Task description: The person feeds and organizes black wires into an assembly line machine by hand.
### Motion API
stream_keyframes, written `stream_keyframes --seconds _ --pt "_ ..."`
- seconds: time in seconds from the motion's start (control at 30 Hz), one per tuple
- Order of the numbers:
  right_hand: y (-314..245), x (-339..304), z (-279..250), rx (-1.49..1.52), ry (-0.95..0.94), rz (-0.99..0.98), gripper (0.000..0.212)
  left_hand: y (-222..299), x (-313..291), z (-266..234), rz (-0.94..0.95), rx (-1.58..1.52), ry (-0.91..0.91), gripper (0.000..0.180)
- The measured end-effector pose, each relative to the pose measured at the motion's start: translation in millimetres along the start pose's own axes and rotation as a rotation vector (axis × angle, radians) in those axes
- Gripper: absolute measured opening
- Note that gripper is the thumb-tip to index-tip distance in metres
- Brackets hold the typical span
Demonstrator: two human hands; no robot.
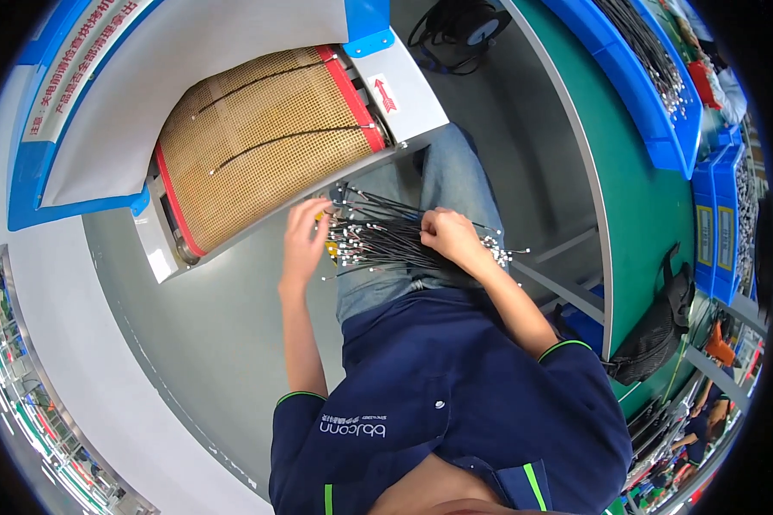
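A thick bundle of thin black cables (395, 245) with small white connectors at both ends lies across my lap, over my jeans. My right hand (453, 239) rests on top of the bundle towards its right end, its fingers closed on some cables. At the left end, next to the white connectors, is my left hand (305, 236). Its fingers are curved, with the thumb a little apart from them, and I see no cable held between them. Two single black cables, an upper cable (262, 81) and a lower cable (288, 137), lie apart on a tan mesh conveyor belt (258, 116).
The belt has red edges and comes out of a white and blue machine (189, 51) ahead. On the right stands a green-topped table (584, 94) with blue bins (644, 112) of cables and a black bag (657, 330). A cable reel (468, 30) sits on the floor beyond.
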State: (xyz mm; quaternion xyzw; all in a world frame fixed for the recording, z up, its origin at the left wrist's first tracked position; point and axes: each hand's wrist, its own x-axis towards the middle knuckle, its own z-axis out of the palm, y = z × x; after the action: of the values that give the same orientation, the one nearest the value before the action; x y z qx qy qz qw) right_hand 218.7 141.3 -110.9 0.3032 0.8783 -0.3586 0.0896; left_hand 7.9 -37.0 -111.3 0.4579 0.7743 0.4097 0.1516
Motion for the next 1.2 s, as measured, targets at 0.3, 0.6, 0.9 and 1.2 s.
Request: stream_keyframes --seconds 0.3,0.6,0.9,1.2 --pt "-1 -21 -62 0.350 -0.025 -0.178 0.014 8 -13 26 -0.035 0.001 -0.301 0.018" --pt "7 -22 -102 0.155 0.137 -0.383 0.013 40 -11 17 -0.116 -0.026 -0.191 0.013" --pt "-30 -5 -91 0.201 0.253 -0.534 0.013 97 11 23 -0.105 -0.167 -0.140 0.014" --pt "-35 0 -74 0.197 0.226 -0.800 0.016 103 14 24 -0.027 -0.224 -0.239 0.015"
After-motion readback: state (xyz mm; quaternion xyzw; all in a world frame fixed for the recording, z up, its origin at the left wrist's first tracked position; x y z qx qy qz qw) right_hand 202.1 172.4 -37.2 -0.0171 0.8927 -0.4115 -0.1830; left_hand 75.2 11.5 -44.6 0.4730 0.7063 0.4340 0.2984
